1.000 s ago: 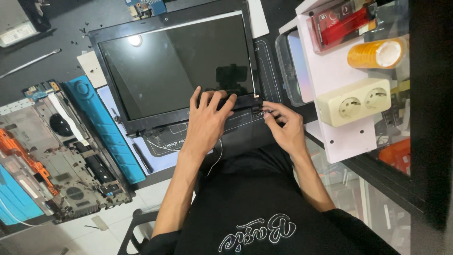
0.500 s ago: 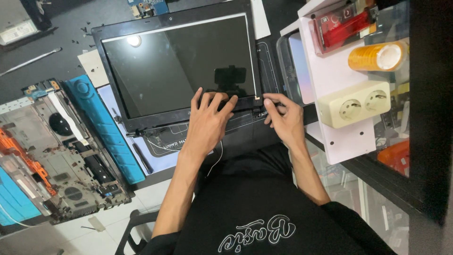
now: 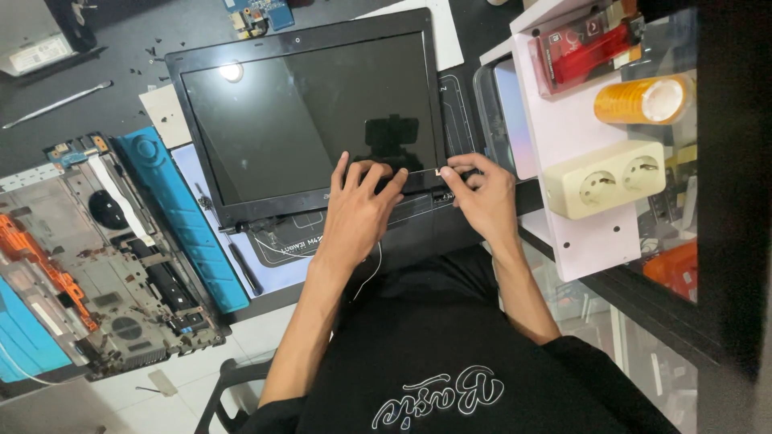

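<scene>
both hands [image 3: 358,213] [image 3: 481,197] on laptop screen [image 3: 310,112] btm bezel

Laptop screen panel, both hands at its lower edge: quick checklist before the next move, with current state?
1. Left hand steadying the laptop screen panel: ok, fingers spread flat over its lower bezel.
2. Right hand at the lower right corner: ok, fingertips pinched there; what they grip, cannot tell.
3. Panel lying flat on the work mat: ok.
4. Glass undamaged: cannot tell, reflections cover it.
5. Space around the panel: not ok, the opened laptop base lies close on its left and the white shelf with a socket strip on its right.
6. Thin white cable near the left wrist: cannot tell if attached.
</scene>
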